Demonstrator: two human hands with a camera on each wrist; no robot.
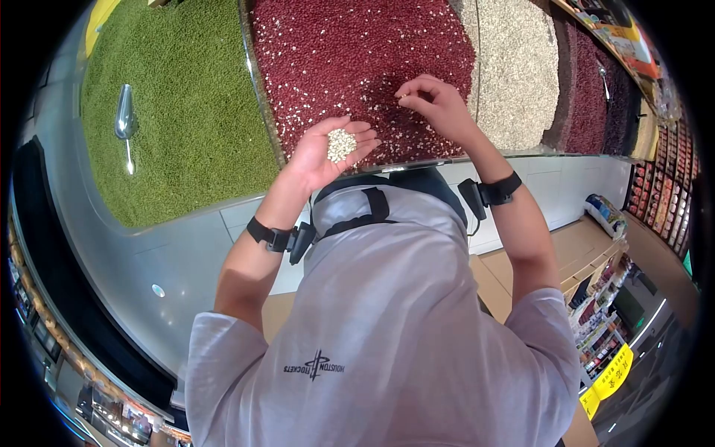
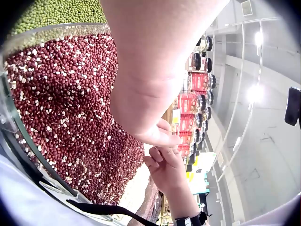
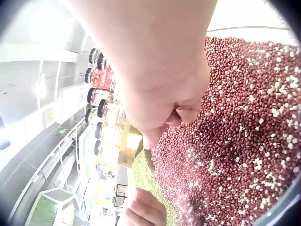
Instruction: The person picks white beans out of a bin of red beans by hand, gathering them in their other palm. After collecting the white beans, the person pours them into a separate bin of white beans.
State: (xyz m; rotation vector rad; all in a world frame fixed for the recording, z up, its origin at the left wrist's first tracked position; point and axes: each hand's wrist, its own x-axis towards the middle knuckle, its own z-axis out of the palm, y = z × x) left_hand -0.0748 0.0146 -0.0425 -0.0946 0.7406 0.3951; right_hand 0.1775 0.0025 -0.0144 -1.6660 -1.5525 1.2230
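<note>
Palm up, my left hand [image 1: 319, 155] carries a small heap of white grains [image 1: 342, 145], fingers extended over the near edge of the dark red beans [image 1: 320, 67]. White grains are scattered among these beans. Farther right, my right hand [image 1: 445, 112] is above the same beans, thumb and forefinger meeting on what looks like one white grain [image 1: 403, 96]. The left wrist view has the left hand [image 2: 146, 108] from its wrist side, its palm hidden. The right wrist view has curled fingers of the right hand [image 3: 162, 103] over the red beans [image 3: 225, 155]; the grain is hidden there.
Left of the red beans lies a bin of green beans [image 1: 186, 104] with a clear scoop [image 1: 125, 115]. A divider [image 1: 261, 82] separates them. White grains fill the bin to the right [image 1: 518, 74], with darker beans beyond. Jars [image 1: 670, 179] line a far-right shelf.
</note>
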